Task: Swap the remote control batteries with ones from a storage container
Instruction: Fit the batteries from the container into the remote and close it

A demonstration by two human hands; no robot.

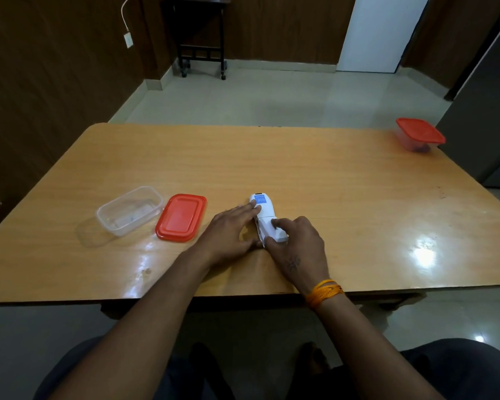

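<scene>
On the left part of the wooden tabletop (300,168) a clear plastic container (129,210) is seen, open and upright, with nothing clearly made out inside it beyond a faint mark on its floor. Just beside it to the right, a red lid (181,217) is laid flat on the wood, close to the container but not touching it.

Further right, the left hand (228,236) is stretched out flat, palm down, its fingers (250,210) extended and released rather than curled; the fingertips are pressed against the left edge of the white remote control (264,217), near the blue label on its back. The remote is lying face down near the front middle of the tabletop, with its far end pointed away from the person.

The near end of the remote is covered by the right hand (296,246). Its forefinger is bent onto the white back panel and its thumb is set at the near left corner, so that the lower part of the remote is pinched between them. An orange thread band (324,293) is worn on the right wrist.

At the far right corner of the tabletop, well apart from everything else, a second container with a red lid (419,134) is standing closed; something dark is dimly visible inside it.
</scene>
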